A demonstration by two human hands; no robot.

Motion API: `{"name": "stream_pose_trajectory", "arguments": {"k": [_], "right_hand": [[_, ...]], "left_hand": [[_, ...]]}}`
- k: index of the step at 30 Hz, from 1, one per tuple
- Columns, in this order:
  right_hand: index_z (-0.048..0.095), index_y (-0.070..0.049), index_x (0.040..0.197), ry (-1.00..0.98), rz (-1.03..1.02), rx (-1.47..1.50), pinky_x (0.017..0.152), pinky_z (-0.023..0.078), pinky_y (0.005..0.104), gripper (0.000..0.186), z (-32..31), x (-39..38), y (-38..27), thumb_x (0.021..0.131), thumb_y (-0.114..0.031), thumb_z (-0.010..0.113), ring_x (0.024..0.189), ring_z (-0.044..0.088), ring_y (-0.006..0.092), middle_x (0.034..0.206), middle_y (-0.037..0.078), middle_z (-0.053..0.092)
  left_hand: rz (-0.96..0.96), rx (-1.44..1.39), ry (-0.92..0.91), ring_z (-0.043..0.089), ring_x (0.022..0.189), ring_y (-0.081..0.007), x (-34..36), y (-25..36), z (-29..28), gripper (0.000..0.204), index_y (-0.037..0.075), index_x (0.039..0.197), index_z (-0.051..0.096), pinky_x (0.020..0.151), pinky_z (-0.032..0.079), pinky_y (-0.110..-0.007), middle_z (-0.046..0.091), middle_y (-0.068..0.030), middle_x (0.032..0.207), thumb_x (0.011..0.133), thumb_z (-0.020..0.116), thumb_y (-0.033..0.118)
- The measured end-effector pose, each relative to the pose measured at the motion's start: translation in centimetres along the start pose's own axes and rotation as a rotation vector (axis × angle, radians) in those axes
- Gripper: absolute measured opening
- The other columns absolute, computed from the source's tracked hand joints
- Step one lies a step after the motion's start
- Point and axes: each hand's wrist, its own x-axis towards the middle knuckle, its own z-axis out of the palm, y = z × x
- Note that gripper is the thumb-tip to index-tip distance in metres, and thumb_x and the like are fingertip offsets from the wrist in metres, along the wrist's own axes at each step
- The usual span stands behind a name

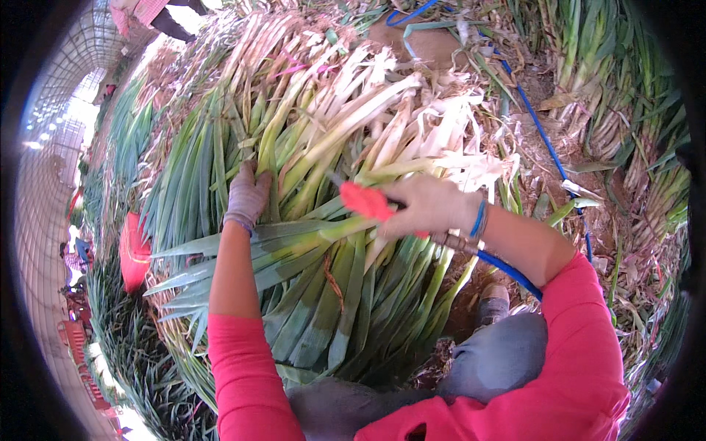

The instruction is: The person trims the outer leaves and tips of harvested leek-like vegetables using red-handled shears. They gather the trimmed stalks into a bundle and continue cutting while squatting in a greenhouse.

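Observation:
A heap of leeks (316,154) with pale stalks and long green leaves spreads in front of me. My left hand (248,195), in a thin grey glove, reaches into it with its fingers closed around leek stalks. My right hand (430,206), slightly blurred and gloved, grips a red air blow gun (365,201). Its nozzle points left, over the stalks. From the gun's rear fitting a blue hose (511,273) runs back under my right forearm. One leek (294,239) lies crosswise below the gun, its leaves fanning left beneath my left forearm.
More leeks (610,66) are piled at the far right. The blue hose continues along littered soil (548,140). A red object (134,253) sits among leaves at the left. Another person's pink garment (140,11) shows at the top left. My bent knee (500,353) is close below.

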Motion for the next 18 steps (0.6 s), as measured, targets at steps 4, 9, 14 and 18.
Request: {"name": "stream_pose_trajectory", "arguments": {"k": [4, 9, 14, 18], "right_hand": [[0.062, -0.010, 0.117, -0.311, 0.095, 0.149, 0.082, 0.052, 0.0437, 0.067, -1.0, -1.0, -6.9, 0.074, -0.060, 0.069, 0.090, 0.069, 0.0315, 0.092, 0.017, 0.069], [0.064, -0.010, 0.117, 0.024, -0.014, -0.007, 0.084, 0.052, 0.0415, 0.065, -0.1, 1.0, -2.7, 0.074, -0.058, 0.070, 0.090, 0.069, 0.0310, 0.095, 0.017, 0.070], [0.066, -0.006, 0.117, 0.208, 0.171, 0.117, 0.088, 0.050, 0.0387, 0.065, -2.6, 1.8, 2.7, 0.075, -0.055, 0.070, 0.094, 0.067, 0.0296, 0.097, 0.019, 0.070], [0.067, -0.003, 0.116, 0.348, 0.291, 0.246, 0.082, 0.051, 0.0364, 0.067, -4.9, 2.9, 8.3, 0.073, -0.053, 0.073, 0.090, 0.067, 0.0255, 0.096, 0.016, 0.070]], "left_hand": [[0.000, 0.032, 0.005, 0.063, 0.106, -0.0449, 1.2, -0.7, -1.1, 0.040, 0.000, 0.121, 0.055, 0.090, 0.049, -0.046, 0.066, -0.0283, 0.111, 0.091, 0.063, 0.026], [0.002, 0.005, -0.007, 0.063, 0.106, -0.0444, 3.1, -1.4, -2.2, 0.042, 0.001, 0.122, 0.054, 0.091, 0.049, -0.046, 0.066, -0.0283, 0.111, 0.092, 0.063, 0.028], [0.011, 0.015, 0.005, 0.063, 0.107, -0.0437, 3.2, -3.5, -2.1, 0.044, 0.001, 0.123, 0.054, 0.091, 0.049, -0.045, 0.065, -0.0284, 0.112, 0.092, 0.063, 0.029], [-0.017, -0.089, -0.035, 0.065, 0.099, -0.0367, 2.0, -2.0, -1.0, 0.042, 0.000, 0.122, 0.054, 0.088, 0.050, -0.042, 0.067, -0.0247, 0.107, 0.092, 0.063, 0.027]]}}
